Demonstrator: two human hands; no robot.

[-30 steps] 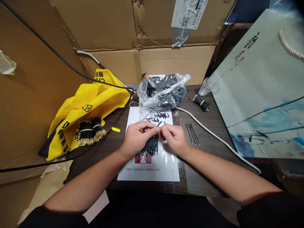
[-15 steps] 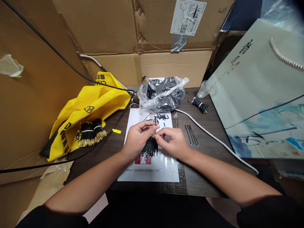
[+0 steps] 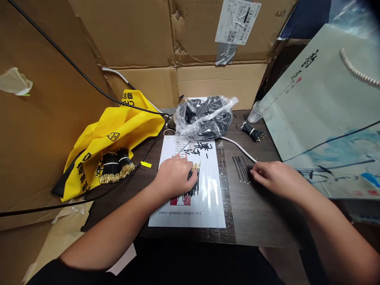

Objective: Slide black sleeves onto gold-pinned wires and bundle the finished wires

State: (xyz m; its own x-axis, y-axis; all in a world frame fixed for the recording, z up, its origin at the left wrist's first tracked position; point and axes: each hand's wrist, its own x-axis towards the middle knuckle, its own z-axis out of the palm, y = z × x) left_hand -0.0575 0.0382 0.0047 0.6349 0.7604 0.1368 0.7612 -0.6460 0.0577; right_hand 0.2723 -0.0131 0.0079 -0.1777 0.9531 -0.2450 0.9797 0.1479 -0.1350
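My left hand point(image 3: 175, 177) is closed over a bunch of black wires with gold tips point(image 3: 195, 180) on the printed sheet, hiding part of them. Off to the right, my right hand point(image 3: 273, 177) pinches a thin black wire point(image 3: 247, 160), blurred at the fingertips. It is beside a short row of black wires point(image 3: 241, 170) lying on the dark table. Small black sleeves point(image 3: 204, 146) are scattered on the sheet above my left hand, near a single thin wire point(image 3: 184, 148).
A clear plastic bag point(image 3: 204, 118) of black pieces sits at the back. Banded wire bundles point(image 3: 111, 168) lie by a yellow bag point(image 3: 130, 122); another banded bundle point(image 3: 252, 132) is at right near a clear cup point(image 3: 255, 112). A white cable point(image 3: 239, 145) crosses the table. Cardboard walls point(image 3: 136, 35) and a paper bag point(image 3: 323, 91) stand around.
My right hand has left the wire bunch and moved right to the row of wires. My left hand has turned palm down over the bunch, now lower on the sheet.
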